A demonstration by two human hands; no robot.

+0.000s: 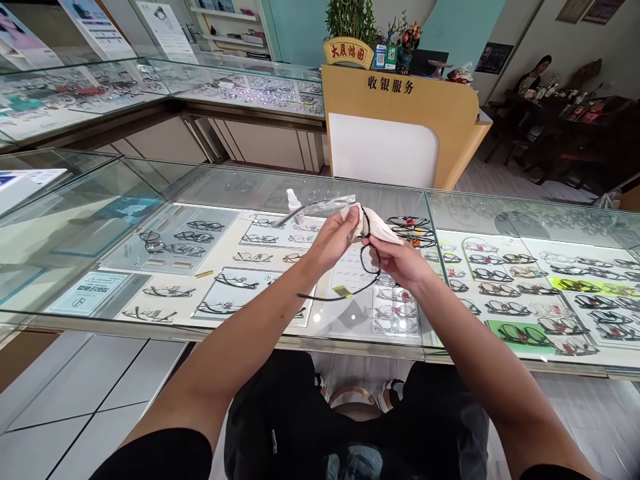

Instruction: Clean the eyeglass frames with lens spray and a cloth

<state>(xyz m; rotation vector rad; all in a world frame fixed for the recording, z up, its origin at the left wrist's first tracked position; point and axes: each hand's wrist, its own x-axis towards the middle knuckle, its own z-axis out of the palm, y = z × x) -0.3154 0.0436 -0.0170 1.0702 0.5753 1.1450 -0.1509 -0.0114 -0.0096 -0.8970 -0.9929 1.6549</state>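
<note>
A pair of black-framed glasses is held up over the glass counter, turned on its side. One temple arm reaches left, low down, with a yellow tag on it. A white cloth is folded around the upper lens. My left hand pinches the cloth against that lens, thumb on top. My right hand grips the frame near its middle, with the cloth lying over its fingers. The fingertips of both hands are partly hidden by the cloth.
Under the glass countertop lie rows of display glasses. A small white spray bottle stands beyond my left hand. Several dark glasses with red tags lie behind my right hand. A cashier desk faces me; a person sits at the far right.
</note>
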